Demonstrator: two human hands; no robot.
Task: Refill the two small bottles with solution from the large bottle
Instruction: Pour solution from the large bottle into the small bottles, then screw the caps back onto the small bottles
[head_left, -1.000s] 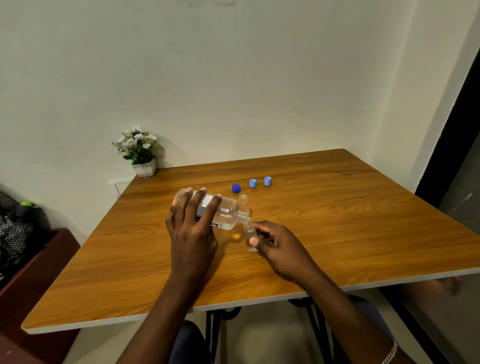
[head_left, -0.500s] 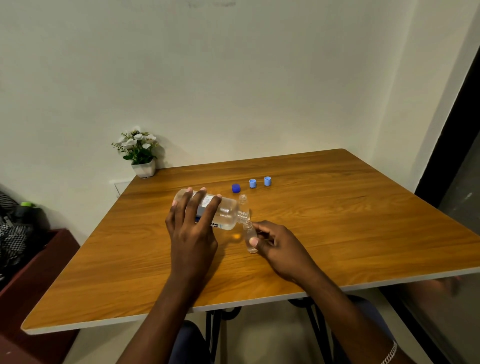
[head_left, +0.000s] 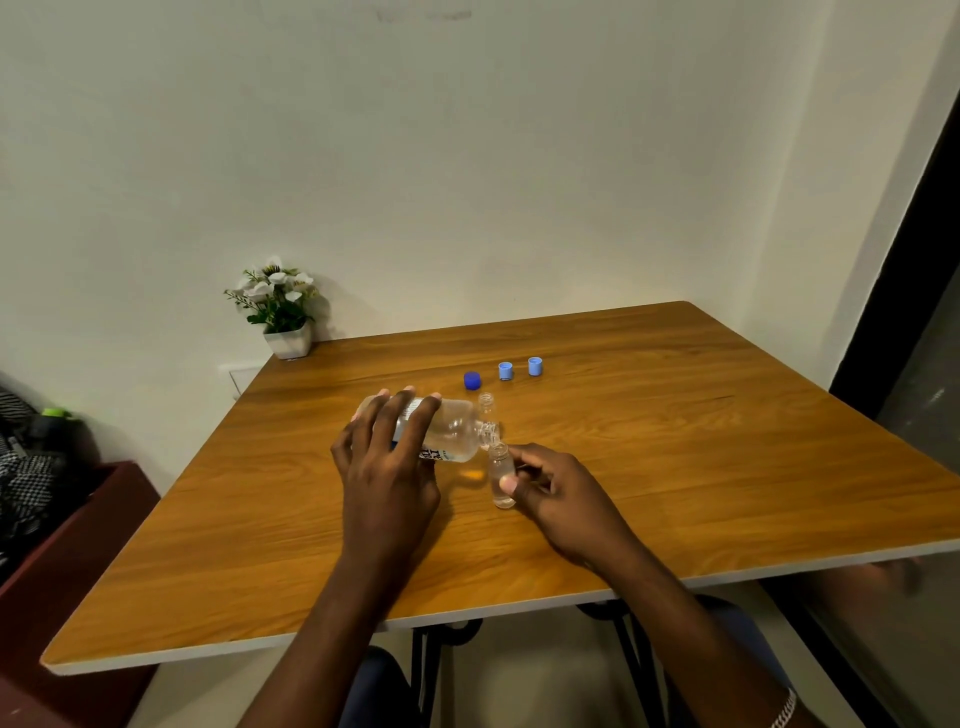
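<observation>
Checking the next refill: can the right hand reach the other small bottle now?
Probably not: the right hand grips the near small bottle, and the tilted large bottle bars the way.

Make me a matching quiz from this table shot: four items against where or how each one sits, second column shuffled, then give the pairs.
Things
1. large bottle
2. nearer small bottle
3. farther small bottle
4. dark blue cap

Place or state
A. stands alone, uncapped, untouched
B. tipped sideways, gripped by the left hand
C. lies on the table, left of the light blue caps
D. pinched by the right hand at the large bottle's mouth

Pairs: 1-B, 2-D, 3-A, 4-C
</observation>
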